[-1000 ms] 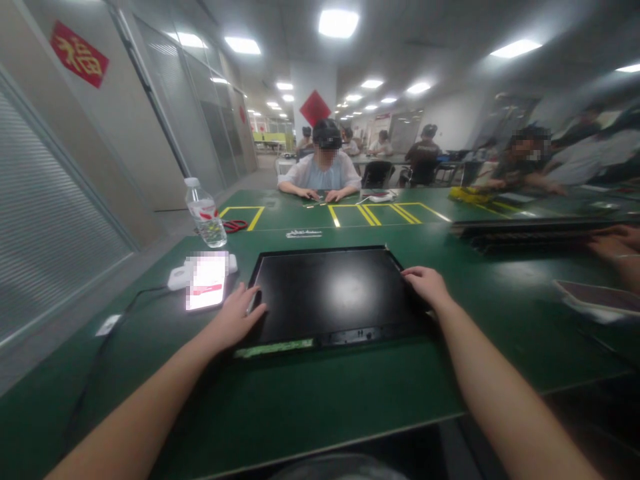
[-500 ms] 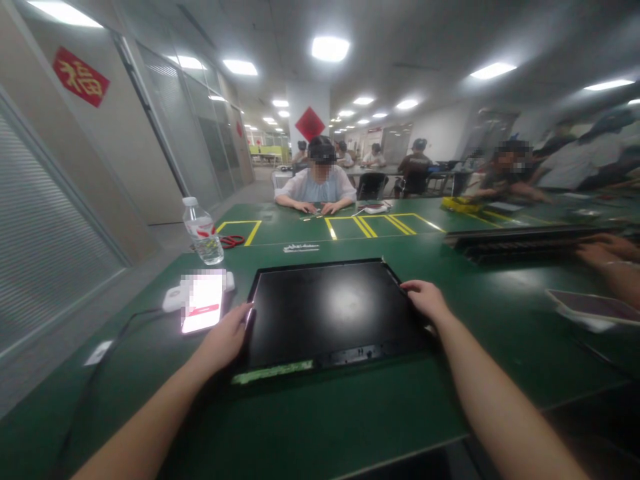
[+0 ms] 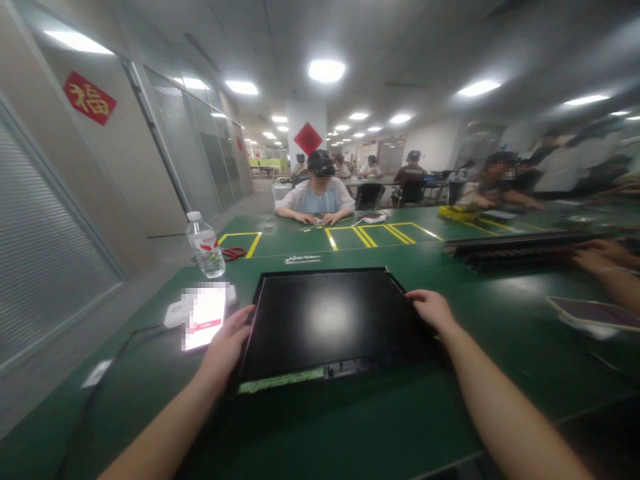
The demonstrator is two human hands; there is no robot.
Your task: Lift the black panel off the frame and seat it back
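Observation:
A flat black screen panel (image 3: 325, 320) with a green circuit strip along its near edge sits in front of me on the green table (image 3: 310, 427). My left hand (image 3: 227, 347) grips the panel's left edge, fingers curled under it. My right hand (image 3: 433, 310) holds the right edge near the far corner. The near edge looks raised slightly off the table.
A lit phone (image 3: 204, 317) on a white charger lies left of the panel, with a cable running toward me. A water bottle (image 3: 205, 245) and red scissors (image 3: 233, 253) stand further back. A person sits opposite. Another person's hands (image 3: 600, 257) rest by a black tray at right.
My left hand slid from the panel's top face to gripping its left edge. The panel's near edge has lifted a little. The view tilted upward slightly.

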